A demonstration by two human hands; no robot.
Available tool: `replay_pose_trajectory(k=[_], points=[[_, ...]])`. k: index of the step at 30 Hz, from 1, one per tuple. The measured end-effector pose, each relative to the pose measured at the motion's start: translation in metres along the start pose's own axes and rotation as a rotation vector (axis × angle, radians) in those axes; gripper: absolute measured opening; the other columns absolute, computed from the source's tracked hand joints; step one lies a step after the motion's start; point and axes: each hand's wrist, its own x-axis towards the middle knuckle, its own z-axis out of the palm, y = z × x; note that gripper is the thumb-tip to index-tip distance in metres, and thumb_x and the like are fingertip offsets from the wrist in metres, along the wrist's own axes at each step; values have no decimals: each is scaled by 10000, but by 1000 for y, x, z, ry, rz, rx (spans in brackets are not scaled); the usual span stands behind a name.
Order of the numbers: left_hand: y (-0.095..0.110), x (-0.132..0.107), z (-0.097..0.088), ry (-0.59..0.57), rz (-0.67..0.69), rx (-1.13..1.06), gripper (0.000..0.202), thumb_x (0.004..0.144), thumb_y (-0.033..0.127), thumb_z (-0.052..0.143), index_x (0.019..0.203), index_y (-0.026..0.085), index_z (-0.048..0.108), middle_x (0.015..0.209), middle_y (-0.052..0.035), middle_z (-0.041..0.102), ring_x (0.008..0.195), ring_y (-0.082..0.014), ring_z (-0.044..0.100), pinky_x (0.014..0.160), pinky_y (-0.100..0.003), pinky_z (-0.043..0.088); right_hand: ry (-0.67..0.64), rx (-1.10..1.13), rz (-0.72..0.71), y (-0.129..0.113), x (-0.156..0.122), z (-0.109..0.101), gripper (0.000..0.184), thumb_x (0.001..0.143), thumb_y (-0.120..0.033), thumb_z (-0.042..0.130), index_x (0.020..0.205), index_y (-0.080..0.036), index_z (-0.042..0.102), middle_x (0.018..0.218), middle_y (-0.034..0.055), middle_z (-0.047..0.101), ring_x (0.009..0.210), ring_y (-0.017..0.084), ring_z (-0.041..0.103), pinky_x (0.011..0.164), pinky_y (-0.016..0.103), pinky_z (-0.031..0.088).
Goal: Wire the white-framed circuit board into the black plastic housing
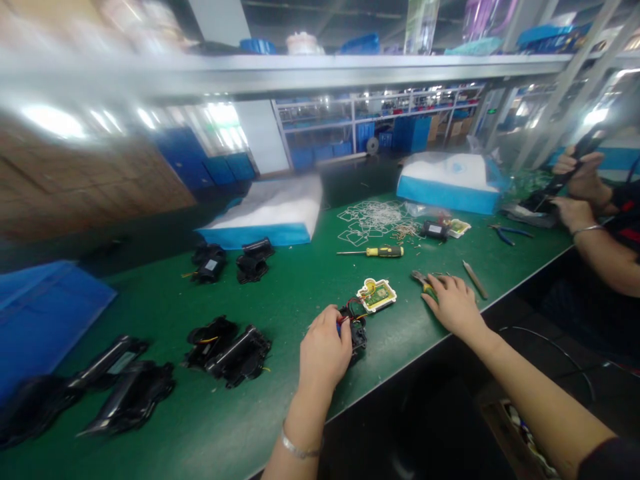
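My left hand [325,347] is closed around a black plastic housing [359,335] at the front of the green workbench [290,293]. Red, black and yellow wires run from this housing to a white-rimmed cover with a green circuit board [380,297], which lies flat just beyond it. To the right, my right hand [454,303] has its thumb and fingers around the yellow-green handles of small pliers [425,283]. Their jaws point away to the left, and most of the handles are hidden under the hand. A yellow and black screwdriver [384,251] lies farther back.
Several black housings [240,353] lie on the left, near a blue bin [55,320]. White wire gaskets [373,219], blue-handled pliers [513,233] and a pen-like tool [474,279] lie right. Two blue-white boxes [265,213] stand behind. Another person's hands [580,193] work at right.
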Motion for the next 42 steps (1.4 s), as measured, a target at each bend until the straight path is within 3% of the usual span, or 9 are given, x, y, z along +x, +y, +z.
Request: replay_pose_trajectory(k=[5,9,12,15,18,22,28,37,42], points=[[0,-1,2,2,-3,-55,128,887,326,420,898,241,515,1197,-34,584,1051,-225,561,861,-381,457,-116,283,-253,-35,21,-20,663,810,-479,568,1383,-207,376,1390,139,392,1286,301,327,1029,478,308],[-4,0,3,-37,27,-173,181,834,376,529,957,243,523,1308,-56,499,1196,-244,474,978,-439,410,-275,453,-377,-65,42,-13,899,689,-535,683,1435,-227,287,1455,141,308,1332,303,279,1068,470,259],[-11,-1,4,-106,62,-275,542,657,448,723,1098,244,485,1440,-78,311,1296,-274,366,1056,-461,353,-363,503,-407,-78,50,-1,967,641,-529,726,1438,-208,283,1410,164,369,1308,322,315,1044,486,273],[-17,-4,6,-122,56,-325,893,440,430,847,1206,248,423,1450,-95,207,1306,-299,337,1074,-457,343,-397,523,-393,-84,50,5,866,652,-504,716,1387,-196,380,1273,154,495,1188,309,445,986,468,338],[-19,-7,8,-99,38,-353,878,480,379,829,1231,245,395,1353,-88,316,1246,-258,403,1069,-422,353,-320,493,-374,-85,44,0,769,656,-444,701,1337,-194,445,1193,129,528,1096,283,497,943,424,379],[-20,-7,5,-34,64,-312,715,599,283,743,1223,232,396,1215,-66,455,1168,-222,457,1054,-395,361,-71,387,-325,-78,37,-26,748,655,-391,677,1339,-200,443,1247,135,475,1129,306,452,947,429,368],[-33,-2,-21,259,11,-56,548,618,201,682,1125,228,476,1233,-77,460,1164,-267,439,1026,-436,371,281,205,-191,-47,18,-77,698,736,-355,629,1379,-197,408,1326,150,412,1168,356,409,957,477,317],[-31,-5,-43,358,-22,103,528,641,209,675,1126,239,468,1321,-74,429,1248,-276,385,1054,-431,343,192,137,-149,-25,-19,-66,679,745,-379,613,1374,-228,409,1319,123,433,1187,352,417,946,468,322],[-36,-3,-32,342,-1,51,568,626,186,689,1139,229,446,1300,-83,442,1246,-282,385,1067,-446,324,79,207,-144,-23,-19,-45,716,713,-443,623,1361,-224,413,1268,126,457,1147,318,461,913,430,380]])
